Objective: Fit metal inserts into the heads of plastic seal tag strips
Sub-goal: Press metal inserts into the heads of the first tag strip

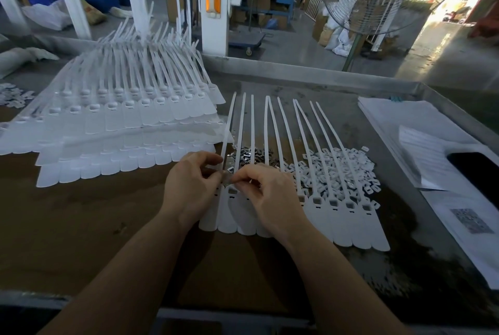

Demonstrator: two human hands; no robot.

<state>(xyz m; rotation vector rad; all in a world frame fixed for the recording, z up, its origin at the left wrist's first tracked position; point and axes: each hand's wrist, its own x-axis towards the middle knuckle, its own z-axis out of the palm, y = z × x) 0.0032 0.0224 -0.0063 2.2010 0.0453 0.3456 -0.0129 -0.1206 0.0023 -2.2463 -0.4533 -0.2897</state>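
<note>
A joined row of white plastic seal tag strips lies flat before me, tails pointing away. Its right-hand heads hold grey inserts; the middle heads are hidden under my hands. My left hand and my right hand meet over the row's left heads, fingers curled, pinching small metal inserts between their fingertips. A heap of loose metal inserts lies just beyond my hands under the tails, and a heap of small white plastic caps lies to its right.
A large stack of white strip rows fills the left of the metal table. Paper sheets and a dark phone lie at the right edge. A floor fan stands beyond the table.
</note>
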